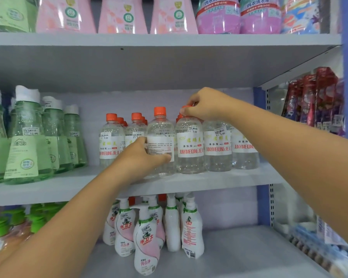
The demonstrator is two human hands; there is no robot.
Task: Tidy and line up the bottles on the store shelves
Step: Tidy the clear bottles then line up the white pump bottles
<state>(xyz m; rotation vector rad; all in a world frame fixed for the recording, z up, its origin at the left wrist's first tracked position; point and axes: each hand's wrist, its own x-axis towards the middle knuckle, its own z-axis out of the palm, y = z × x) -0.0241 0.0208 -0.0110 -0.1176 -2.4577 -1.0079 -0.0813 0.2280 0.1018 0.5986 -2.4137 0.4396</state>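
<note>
Several clear bottles with orange caps stand in a row on the middle shelf [209, 180]. My left hand [143, 157] grips the body of one clear bottle [161, 133], whose label faces backwards. My right hand [205, 105] pinches the orange cap of the neighbouring clear bottle [190, 149], whose front label faces out. More clear bottles stand to the left [110, 141] and right [217, 145], with others behind them.
Green bottles [28, 141] with white caps fill the left of the middle shelf. Pink bottles [121, 15] stand on the top shelf. White pump bottles [146, 239] crowd the bottom shelf. A blue upright [263, 205] and hanging red packets [317, 99] lie to the right.
</note>
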